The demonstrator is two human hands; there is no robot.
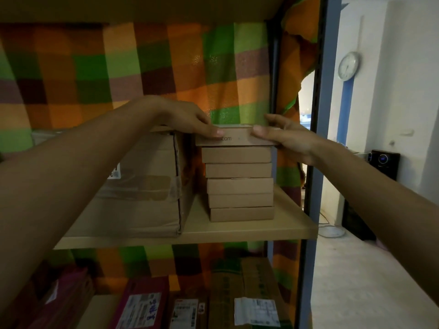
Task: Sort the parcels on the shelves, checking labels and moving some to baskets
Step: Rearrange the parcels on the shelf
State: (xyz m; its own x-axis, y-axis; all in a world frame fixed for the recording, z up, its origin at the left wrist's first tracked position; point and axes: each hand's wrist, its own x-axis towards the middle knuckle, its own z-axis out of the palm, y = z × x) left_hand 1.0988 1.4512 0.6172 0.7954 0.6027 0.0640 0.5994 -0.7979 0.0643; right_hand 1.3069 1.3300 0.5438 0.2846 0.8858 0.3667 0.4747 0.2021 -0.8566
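A stack of several flat brown cardboard parcels (240, 186) stands on the wooden shelf (237, 231), right of centre. The top parcel (234, 138) sticks out wider than those under it and has ".com" printed on its front edge. My left hand (187, 119) holds its left end, fingers on top and thumb at the front. My right hand (285, 136) holds its right end the same way. A large brown carton (147, 186) with clear tape sits just left of the stack, partly behind my left forearm.
The lower shelf holds a dark red parcel (142, 302) and brown boxes with white labels (256, 309). A checked green and orange cloth (142, 67) hangs behind. The blue shelf upright (316, 162) stands at the right, with open floor beyond it.
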